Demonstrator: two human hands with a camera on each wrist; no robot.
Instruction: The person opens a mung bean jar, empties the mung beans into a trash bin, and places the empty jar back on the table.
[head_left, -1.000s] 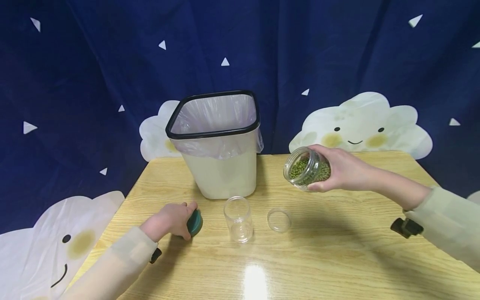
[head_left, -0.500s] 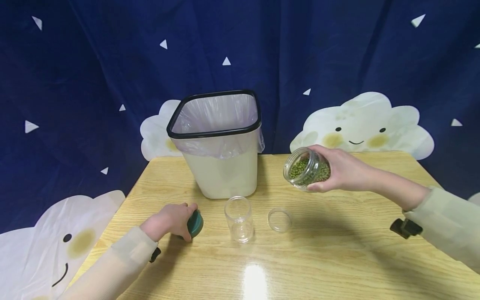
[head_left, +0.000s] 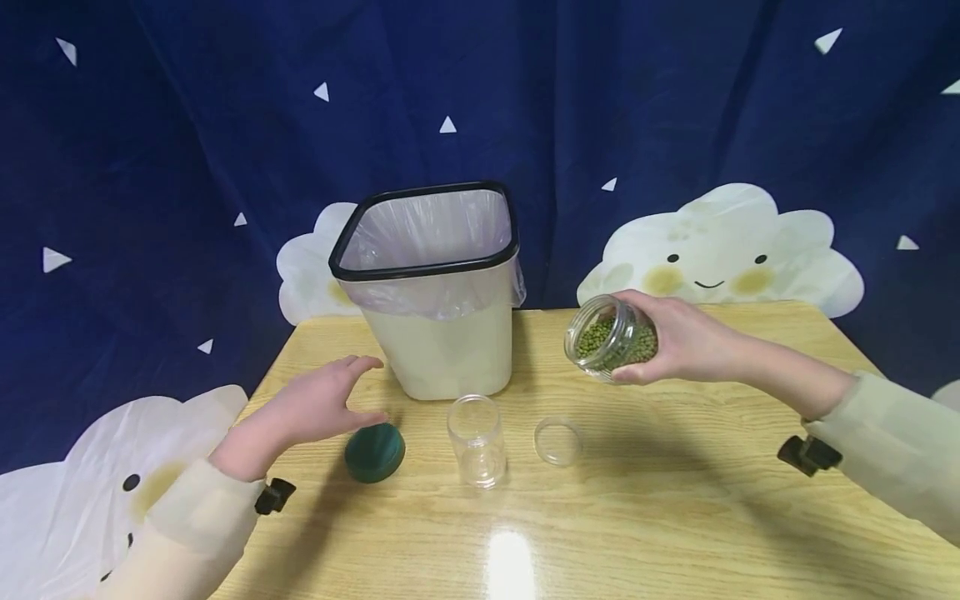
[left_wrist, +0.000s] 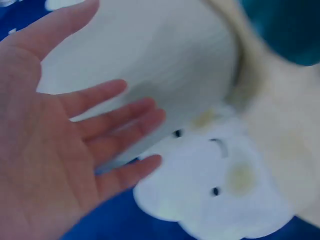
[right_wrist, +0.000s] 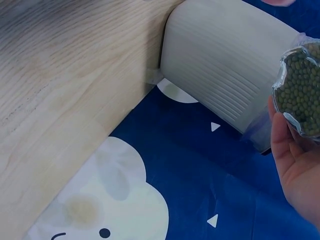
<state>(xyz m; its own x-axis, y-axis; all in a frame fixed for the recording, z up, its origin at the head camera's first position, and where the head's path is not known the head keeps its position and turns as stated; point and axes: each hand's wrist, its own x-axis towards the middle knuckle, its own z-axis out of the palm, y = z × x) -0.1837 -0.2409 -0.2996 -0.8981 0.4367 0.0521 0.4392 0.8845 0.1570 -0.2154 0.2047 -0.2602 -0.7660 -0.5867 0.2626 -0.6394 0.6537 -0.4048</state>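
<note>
In the head view my right hand [head_left: 678, 340] grips a clear jar [head_left: 611, 337] that is tilted with its mouth to the left. Green beans [right_wrist: 300, 92], likely mung beans, fill part of it. My left hand [head_left: 315, 402] hovers just above and left of a dark green lid [head_left: 375, 452], which lies flat on the table. Its fingers and thumb are spread and hold nothing; the left wrist view shows the bare palm [left_wrist: 45, 155]. Between the hands stands an upright clear cup-like container [head_left: 477, 442], and right of it lies a clear round lid [head_left: 558, 442].
A white bin [head_left: 450, 333] with a black rim and a plastic liner stands at the table's back, behind the clear container. The wooden table [head_left: 637, 517] ends at a blue curtain [head_left: 225, 125] with white clouds and triangles.
My left hand has released the green lid onto the table and moved up and left, fingers spreading. The right hand with the jar has stayed nearly still.
</note>
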